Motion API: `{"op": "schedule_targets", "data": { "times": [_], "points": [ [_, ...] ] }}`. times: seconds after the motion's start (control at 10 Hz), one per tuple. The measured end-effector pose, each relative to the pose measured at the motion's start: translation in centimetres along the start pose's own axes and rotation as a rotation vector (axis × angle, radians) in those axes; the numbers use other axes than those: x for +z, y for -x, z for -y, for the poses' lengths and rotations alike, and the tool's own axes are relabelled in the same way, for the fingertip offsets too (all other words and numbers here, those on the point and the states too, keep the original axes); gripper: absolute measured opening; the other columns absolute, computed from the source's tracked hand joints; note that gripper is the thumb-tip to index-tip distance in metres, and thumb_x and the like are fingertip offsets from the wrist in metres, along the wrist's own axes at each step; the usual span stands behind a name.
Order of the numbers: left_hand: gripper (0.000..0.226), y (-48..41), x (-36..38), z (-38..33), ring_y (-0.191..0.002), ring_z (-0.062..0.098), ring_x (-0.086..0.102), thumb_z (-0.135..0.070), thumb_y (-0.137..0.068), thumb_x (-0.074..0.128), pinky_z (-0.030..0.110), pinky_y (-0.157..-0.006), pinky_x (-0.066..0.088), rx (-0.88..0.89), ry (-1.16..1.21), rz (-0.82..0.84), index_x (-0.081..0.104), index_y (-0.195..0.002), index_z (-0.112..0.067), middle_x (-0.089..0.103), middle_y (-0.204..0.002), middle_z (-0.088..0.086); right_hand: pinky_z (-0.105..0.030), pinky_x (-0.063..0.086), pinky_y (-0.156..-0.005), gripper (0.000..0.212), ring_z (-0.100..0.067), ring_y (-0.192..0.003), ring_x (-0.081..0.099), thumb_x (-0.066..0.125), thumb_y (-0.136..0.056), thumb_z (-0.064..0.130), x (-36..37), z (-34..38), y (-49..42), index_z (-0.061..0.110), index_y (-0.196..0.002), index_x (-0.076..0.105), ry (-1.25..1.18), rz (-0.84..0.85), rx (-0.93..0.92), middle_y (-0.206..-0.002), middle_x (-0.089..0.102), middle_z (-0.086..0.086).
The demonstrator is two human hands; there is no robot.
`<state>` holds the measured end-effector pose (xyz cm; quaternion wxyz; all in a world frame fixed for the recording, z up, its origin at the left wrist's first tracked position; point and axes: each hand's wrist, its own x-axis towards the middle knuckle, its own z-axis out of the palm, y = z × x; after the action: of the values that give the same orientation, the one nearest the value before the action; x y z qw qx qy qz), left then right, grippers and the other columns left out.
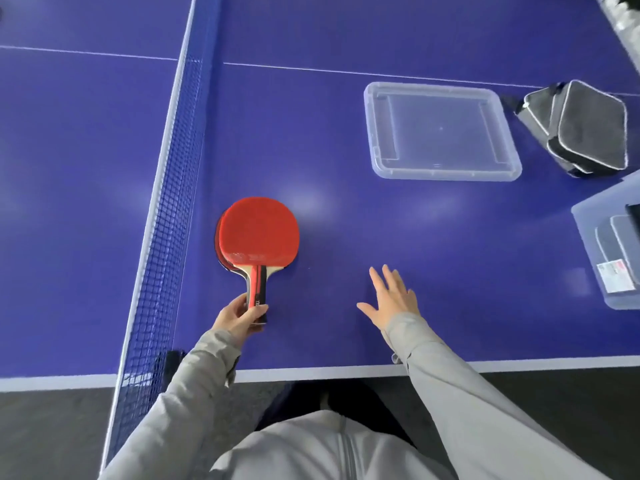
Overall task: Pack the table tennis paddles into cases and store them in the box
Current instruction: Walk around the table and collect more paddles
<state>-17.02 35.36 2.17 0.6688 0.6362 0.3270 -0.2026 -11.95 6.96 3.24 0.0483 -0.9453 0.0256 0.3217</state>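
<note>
Blue table (346, 46), net (166, 202), dark floor (52, 427)

Single head-worn view looks steeply down, close over the blue table (346, 46) edge.

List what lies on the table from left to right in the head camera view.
net → red paddles → clear lid → black cases
</note>
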Motion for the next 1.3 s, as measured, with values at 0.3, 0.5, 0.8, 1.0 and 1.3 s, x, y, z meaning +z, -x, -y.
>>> {"op": "schedule_targets", "data": {
  "times": [0.3, 0.5, 0.8, 1.0, 1.3],
  "points": [
    [0.025, -0.6, -1.5, 0.6, -0.066, 0.008, 0.063, 0.000, -0.083, 0.066, 0.015, -0.067, 0.055, 0.075, -0.182, -0.139, 0.058, -0.106, -0.003, 0.063, -0.082, 0.006, -0.044, 0.025, -0.115, 0.084, -0.023, -0.147, -0.011, 0.051, -0.090, 0.052, 1.8, -0.7, -0.3, 0.026, -0.151, -0.001, 0.082, -0.003, -0.037, -0.159, -0.015, 0.000],
    [0.014, -0.4, -2.0, 0.5, -0.058, -0.002, 0.064, -0.001, -0.079, 0.071, 0.006, -0.064, 0.049, 0.150, -0.305, -0.130, 0.067, -0.082, -0.015, 0.068, -0.060, -0.011, -0.046, 0.022, -0.116, 0.086, -0.025, -0.147, -0.012, 0.053, -0.090, 0.051, 2.2, -0.6, -0.2, 0.025, -0.151, -0.003, 0.082, -0.025, -0.045, -0.159, -0.015, -0.001],
    [0.032, 0.0, -1.4, 0.8, -0.085, 0.018, 0.059, -0.012, -0.075, 0.077, 0.023, -0.079, 0.041, 0.141, -0.333, -0.245, 0.063, -0.102, -0.005, 0.065, -0.097, 0.010, -0.046, 0.024, -0.115, 0.086, -0.025, -0.147, -0.010, 0.052, -0.089, 0.051, 2.3, -0.7, -0.2, 0.025, -0.151, -0.002, 0.111, -0.037, -0.044, -0.159, -0.015, -0.002],
    [0.034, -0.3, -1.4, 1.1, -0.092, 0.027, 0.062, -0.013, -0.077, 0.076, 0.031, -0.087, 0.046, 0.128, -0.382, -0.254, 0.064, -0.107, -0.002, 0.059, -0.108, 0.017, -0.047, 0.024, -0.115, 0.087, -0.026, -0.147, -0.010, 0.052, -0.090, 0.051, 2.1, -0.5, 0.0, 0.023, -0.151, -0.003, 0.131, -0.027, -0.040, -0.159, -0.015, -0.004],
    [0.077, 1.4, -0.4, -0.9, -0.118, 0.035, 0.044, -0.030, -0.070, 0.081, 0.047, -0.099, 0.037, 0.447, -0.868, -0.352, 0.047, -0.135, -0.007, 0.045, -0.135, 0.013, -0.046, 0.024, -0.114, 0.079, -0.024, -0.147, -0.009, 0.048, -0.094, 0.046, 0.7, -0.9, 0.6, 0.023, -0.151, -0.001, 0.124, 0.022, -0.048, -0.159, -0.013, -0.003]
  ]
}}
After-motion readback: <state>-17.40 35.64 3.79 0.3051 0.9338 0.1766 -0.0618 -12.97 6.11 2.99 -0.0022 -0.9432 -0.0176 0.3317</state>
